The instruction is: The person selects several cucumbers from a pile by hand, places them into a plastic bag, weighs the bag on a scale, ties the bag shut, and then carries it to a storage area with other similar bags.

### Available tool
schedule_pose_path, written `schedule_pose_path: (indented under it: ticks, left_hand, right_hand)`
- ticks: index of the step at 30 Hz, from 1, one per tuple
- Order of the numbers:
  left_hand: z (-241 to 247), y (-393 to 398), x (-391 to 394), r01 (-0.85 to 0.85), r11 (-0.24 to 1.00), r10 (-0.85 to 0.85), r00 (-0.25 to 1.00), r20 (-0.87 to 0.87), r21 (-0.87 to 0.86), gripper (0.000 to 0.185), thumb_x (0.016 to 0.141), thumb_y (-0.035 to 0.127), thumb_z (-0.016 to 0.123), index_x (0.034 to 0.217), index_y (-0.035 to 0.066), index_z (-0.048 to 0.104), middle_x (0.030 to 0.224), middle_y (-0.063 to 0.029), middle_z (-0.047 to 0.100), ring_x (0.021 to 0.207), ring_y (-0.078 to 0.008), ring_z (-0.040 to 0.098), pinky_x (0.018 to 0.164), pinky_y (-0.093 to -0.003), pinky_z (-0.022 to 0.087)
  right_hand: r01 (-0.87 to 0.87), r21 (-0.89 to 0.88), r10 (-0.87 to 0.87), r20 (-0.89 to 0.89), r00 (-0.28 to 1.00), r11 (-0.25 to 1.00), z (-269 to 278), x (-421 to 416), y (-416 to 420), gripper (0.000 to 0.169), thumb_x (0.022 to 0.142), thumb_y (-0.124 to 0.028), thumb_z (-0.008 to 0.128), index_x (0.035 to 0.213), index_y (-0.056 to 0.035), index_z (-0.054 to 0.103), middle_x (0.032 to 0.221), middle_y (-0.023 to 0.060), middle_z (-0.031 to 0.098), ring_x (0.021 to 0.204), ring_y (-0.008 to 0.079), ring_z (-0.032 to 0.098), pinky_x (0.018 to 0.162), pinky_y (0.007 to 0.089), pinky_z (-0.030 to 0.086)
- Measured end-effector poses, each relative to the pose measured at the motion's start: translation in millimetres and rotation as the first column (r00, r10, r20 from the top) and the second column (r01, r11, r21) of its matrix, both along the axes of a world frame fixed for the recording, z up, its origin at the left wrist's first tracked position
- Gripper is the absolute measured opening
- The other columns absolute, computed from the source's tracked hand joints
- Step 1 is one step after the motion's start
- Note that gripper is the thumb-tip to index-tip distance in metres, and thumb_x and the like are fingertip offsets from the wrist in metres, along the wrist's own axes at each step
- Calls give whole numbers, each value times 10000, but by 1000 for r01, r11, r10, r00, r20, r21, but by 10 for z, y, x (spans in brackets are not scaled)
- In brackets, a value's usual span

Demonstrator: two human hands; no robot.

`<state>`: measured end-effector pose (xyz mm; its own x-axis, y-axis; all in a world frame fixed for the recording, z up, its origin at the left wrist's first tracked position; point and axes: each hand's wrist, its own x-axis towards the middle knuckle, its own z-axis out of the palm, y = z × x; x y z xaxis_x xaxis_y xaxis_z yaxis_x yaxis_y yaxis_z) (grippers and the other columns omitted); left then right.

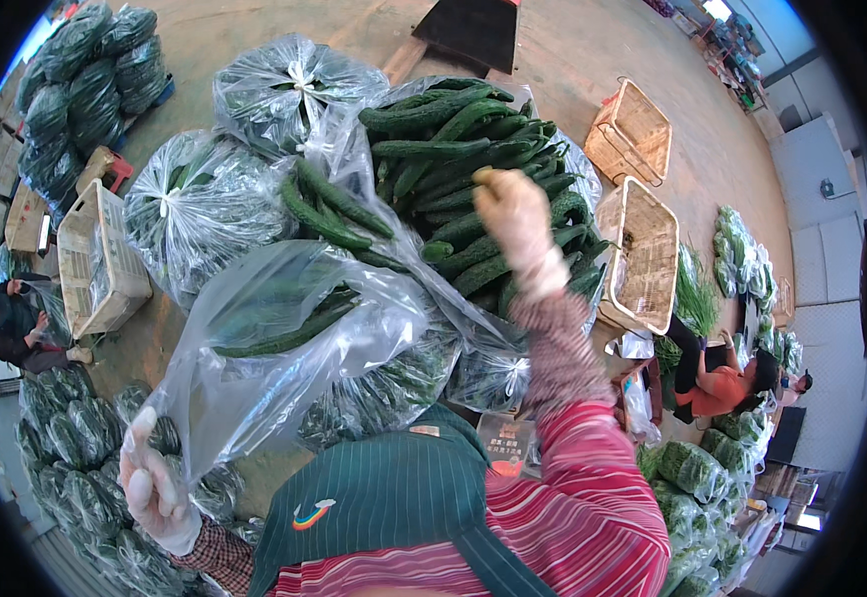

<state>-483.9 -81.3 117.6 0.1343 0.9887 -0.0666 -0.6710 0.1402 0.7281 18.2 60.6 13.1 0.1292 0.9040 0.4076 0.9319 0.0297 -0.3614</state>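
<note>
A large heap of cucumbers lies on plastic sheeting in front of me. My right hand, in a pale glove, is blurred above the heap, its fingers curled; whether it holds anything is unclear. At the lower left, my gloved left hand is beside the edge of a clear plastic bag; whether it grips the film cannot be told. A cucumber shows inside this bag. Several loose cucumbers lie on plastic between the heap and the tied bags.
Tied bags of cucumbers surround the heap on the left. Plastic crates stand at left and right. Filled bags are stacked at lower left. A person sits at the right among bagged greens; another person is at far left.
</note>
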Motion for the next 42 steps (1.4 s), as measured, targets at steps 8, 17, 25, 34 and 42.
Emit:
schedule_pose_path:
  ticks: [8, 17, 25, 34, 42]
  left_hand:
    - [76, 28, 198, -77, 997, 76, 997, -29, -13, 574, 917, 19, 495, 1338, -214, 182, 555, -63, 463, 348, -35, 344, 300, -175, 270]
    - [175, 224, 362, -1, 994, 27, 970, -243, 107, 739, 861, 156, 612, 1373, -172, 191, 654, -72, 573, 415, -50, 456, 409, -187, 452]
    - [201, 498, 352, 137, 982, -91, 950, -300, 134, 866, 778, 93, 597, 1432, -103, 63, 1153, -155, 518, 494, -96, 538, 522, -264, 562]
    - [310, 553, 88, 187, 978, -190, 982, 17, 95, 865, 873, 7, 555, 1480, 63, -59, 652, -55, 462, 409, -82, 428, 326, -214, 434]
    - [242, 556, 251, 61, 993, -57, 997, -47, 103, 828, 877, -39, 488, 1472, 40, -83, 585, -68, 497, 350, -67, 378, 311, -194, 403]
  right_hand:
    - [261, -726, 262, 522, 812, 637, -56, 763, 388, 790, 601, -677, 694, 1007, 0, 690, 998, 146, 666, 1067, 292, 574, 1007, 515, 277]
    - [-281, -557, -133, -589, 797, 781, 938, 533, -268, 730, 804, -660, 567, 940, 50, 672, 666, 83, 661, 541, 125, 608, 483, 235, 464]
    - [-748, 44, 90, -996, 20, 662, 813, -984, -485, 651, 829, -533, 597, 972, 102, 605, 540, 36, 552, 424, 88, 469, 414, 205, 353]
    - [-864, -156, 363, -861, 356, 478, 0, -2529, 147, 391, 699, -91, 752, 1068, -49, 628, 906, 60, 677, 829, 146, 602, 777, 286, 487]
    - [-824, -232, 243, -883, 402, 517, 153, -1479, -412, 463, 882, -150, 593, 1315, -23, 490, 1173, 177, 612, 1057, 229, 604, 929, 325, 472]
